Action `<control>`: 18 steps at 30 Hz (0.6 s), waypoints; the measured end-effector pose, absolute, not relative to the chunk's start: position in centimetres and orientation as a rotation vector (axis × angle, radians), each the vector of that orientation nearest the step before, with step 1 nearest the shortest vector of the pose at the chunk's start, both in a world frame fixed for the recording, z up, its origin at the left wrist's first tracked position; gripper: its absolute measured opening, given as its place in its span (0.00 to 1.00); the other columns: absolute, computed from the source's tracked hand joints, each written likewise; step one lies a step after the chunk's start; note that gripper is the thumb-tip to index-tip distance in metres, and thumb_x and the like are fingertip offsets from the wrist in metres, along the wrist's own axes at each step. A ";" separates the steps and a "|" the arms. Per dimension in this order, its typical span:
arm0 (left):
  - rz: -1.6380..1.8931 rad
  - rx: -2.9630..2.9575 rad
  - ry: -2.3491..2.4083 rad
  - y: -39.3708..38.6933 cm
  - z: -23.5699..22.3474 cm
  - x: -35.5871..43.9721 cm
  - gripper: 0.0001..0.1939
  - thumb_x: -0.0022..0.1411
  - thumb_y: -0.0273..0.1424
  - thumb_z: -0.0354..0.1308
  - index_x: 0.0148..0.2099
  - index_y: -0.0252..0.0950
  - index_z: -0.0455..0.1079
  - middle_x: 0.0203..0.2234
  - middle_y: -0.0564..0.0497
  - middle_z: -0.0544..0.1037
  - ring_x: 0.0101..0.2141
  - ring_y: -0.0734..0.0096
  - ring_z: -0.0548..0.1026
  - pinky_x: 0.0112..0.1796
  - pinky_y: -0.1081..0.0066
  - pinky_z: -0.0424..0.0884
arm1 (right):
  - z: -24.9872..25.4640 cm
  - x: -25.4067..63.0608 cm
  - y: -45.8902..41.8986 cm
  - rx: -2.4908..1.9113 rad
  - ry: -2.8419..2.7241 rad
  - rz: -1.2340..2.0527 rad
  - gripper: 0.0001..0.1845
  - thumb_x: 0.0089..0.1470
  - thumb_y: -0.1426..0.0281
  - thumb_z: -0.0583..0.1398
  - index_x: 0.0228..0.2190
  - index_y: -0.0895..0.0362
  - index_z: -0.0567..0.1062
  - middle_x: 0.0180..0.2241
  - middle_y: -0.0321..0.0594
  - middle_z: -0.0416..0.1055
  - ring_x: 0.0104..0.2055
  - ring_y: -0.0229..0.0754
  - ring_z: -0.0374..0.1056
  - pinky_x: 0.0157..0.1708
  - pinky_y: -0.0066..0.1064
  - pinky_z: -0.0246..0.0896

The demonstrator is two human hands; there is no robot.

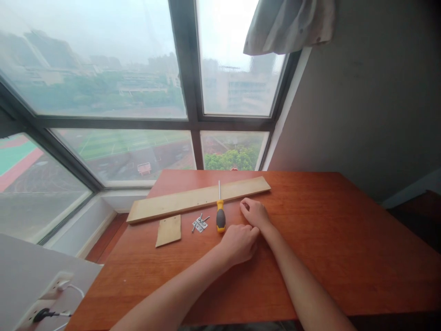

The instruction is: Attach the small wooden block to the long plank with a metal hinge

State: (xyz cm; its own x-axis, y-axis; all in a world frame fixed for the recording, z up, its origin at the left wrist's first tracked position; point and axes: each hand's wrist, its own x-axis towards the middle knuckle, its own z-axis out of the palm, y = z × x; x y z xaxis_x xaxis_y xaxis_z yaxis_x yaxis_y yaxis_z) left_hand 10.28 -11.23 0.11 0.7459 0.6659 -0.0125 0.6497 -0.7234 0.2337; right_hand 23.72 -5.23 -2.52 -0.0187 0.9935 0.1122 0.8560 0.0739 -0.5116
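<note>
My left hand (240,243) rests on the table with its fingers curled into a fist, and nothing shows in it. Just beyond it lies my right hand (255,213), loosely closed and also without a visible object, its wrist close to the left knuckles. Nearest to both is a screwdriver (220,217) with a yellow and dark grey handle; its metal shaft lies across a long wooden board (179,201). Left of the handle, several screws (206,219) lie on a small metal hinge (200,226). A small square wooden piece (168,231) with holes near its top edge lies further left.
The reddish-brown wooden table (320,230) stretches away to the right. A window frame (193,123) rises behind it, with a grey wall (361,115) at the right and a curtain (292,25) above. Wall sockets with plugs (43,314) are at lower left.
</note>
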 end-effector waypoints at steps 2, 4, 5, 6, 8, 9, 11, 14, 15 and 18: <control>0.164 2.707 0.995 -10.8 -0.2 9.9 0.05 0.63 0.30 0.51 0.40 0.37 0.67 0.35 0.48 0.78 0.34 0.63 0.77 0.33 0.68 0.70 | -2.5 23.8 -5.2 -1.827 -1.925 0.422 0.12 0.60 0.65 0.53 0.35 0.52 0.76 0.31 0.37 0.77 0.34 0.41 0.69 0.32 0.28 0.52; 0.235 2.680 0.962 -10.6 -0.4 9.4 0.04 0.63 0.29 0.51 0.39 0.38 0.67 0.35 0.49 0.78 0.34 0.65 0.77 0.33 0.70 0.69 | -2.6 23.8 -5.2 -1.822 -1.929 0.422 0.12 0.60 0.65 0.53 0.34 0.52 0.76 0.31 0.37 0.77 0.34 0.40 0.69 0.32 0.28 0.52; 0.264 2.666 0.950 -10.5 -0.5 9.1 0.04 0.63 0.29 0.51 0.39 0.38 0.67 0.35 0.50 0.78 0.35 0.65 0.77 0.34 0.70 0.69 | -2.6 23.8 -5.2 -1.818 -1.931 0.421 0.12 0.60 0.65 0.53 0.34 0.53 0.76 0.31 0.37 0.77 0.33 0.40 0.69 0.32 0.28 0.52; 0.288 2.652 0.937 -10.5 -0.5 8.9 0.05 0.63 0.29 0.51 0.38 0.38 0.67 0.35 0.50 0.78 0.35 0.66 0.76 0.34 0.71 0.68 | -2.7 23.8 -5.2 -1.815 -1.933 0.420 0.12 0.60 0.65 0.53 0.34 0.53 0.76 0.31 0.37 0.77 0.33 0.41 0.69 0.32 0.28 0.52; 0.323 2.633 0.915 -10.5 -0.7 8.6 0.05 0.63 0.28 0.51 0.38 0.37 0.68 0.34 0.49 0.78 0.35 0.67 0.76 0.34 0.71 0.68 | -2.7 23.8 -5.2 -1.810 -1.931 0.419 0.12 0.60 0.65 0.53 0.34 0.53 0.76 0.30 0.38 0.77 0.33 0.41 0.69 0.32 0.29 0.52; 0.337 2.627 0.910 -10.6 -0.7 8.6 0.05 0.63 0.28 0.51 0.38 0.37 0.68 0.34 0.49 0.78 0.35 0.67 0.76 0.34 0.71 0.67 | -2.7 23.8 -5.2 -1.808 -1.929 0.418 0.12 0.60 0.65 0.53 0.34 0.53 0.76 0.30 0.38 0.77 0.33 0.41 0.69 0.32 0.29 0.52; 0.354 2.624 0.908 -10.6 -0.8 8.5 0.05 0.63 0.28 0.51 0.37 0.37 0.68 0.34 0.49 0.78 0.35 0.67 0.75 0.34 0.71 0.67 | -2.8 23.8 -5.2 -1.803 -1.927 0.417 0.12 0.60 0.65 0.53 0.34 0.53 0.76 0.30 0.38 0.77 0.33 0.41 0.69 0.32 0.29 0.52; 0.359 2.630 0.904 -10.5 -0.9 8.6 0.05 0.63 0.29 0.51 0.36 0.37 0.68 0.32 0.49 0.77 0.33 0.67 0.74 0.33 0.72 0.66 | -2.9 23.8 -5.2 -1.796 -1.926 0.412 0.12 0.60 0.65 0.53 0.34 0.53 0.77 0.30 0.38 0.77 0.33 0.41 0.68 0.32 0.28 0.52; 0.357 2.634 0.898 -10.5 -1.0 8.5 0.04 0.63 0.29 0.51 0.37 0.37 0.68 0.32 0.50 0.77 0.33 0.67 0.74 0.33 0.72 0.66 | -3.0 23.8 -5.2 -1.796 -1.924 0.410 0.12 0.60 0.65 0.53 0.34 0.53 0.77 0.30 0.38 0.77 0.33 0.40 0.68 0.32 0.28 0.51; 0.363 2.643 0.880 -10.4 -1.2 8.5 0.04 0.62 0.28 0.52 0.37 0.38 0.68 0.32 0.50 0.77 0.33 0.67 0.74 0.32 0.72 0.65 | -3.3 23.8 -5.0 -1.798 -1.916 0.406 0.12 0.59 0.65 0.54 0.33 0.53 0.77 0.30 0.38 0.77 0.32 0.40 0.68 0.31 0.28 0.51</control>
State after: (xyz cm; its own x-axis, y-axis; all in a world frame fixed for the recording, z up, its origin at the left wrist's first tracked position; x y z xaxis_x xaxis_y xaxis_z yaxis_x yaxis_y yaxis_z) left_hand 8.46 -10.36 -1.17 0.7768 0.6154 0.1341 0.5310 -0.7544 0.3860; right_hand 23.76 -5.03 -3.35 -0.0233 0.9899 0.1399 0.8483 0.0936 -0.5212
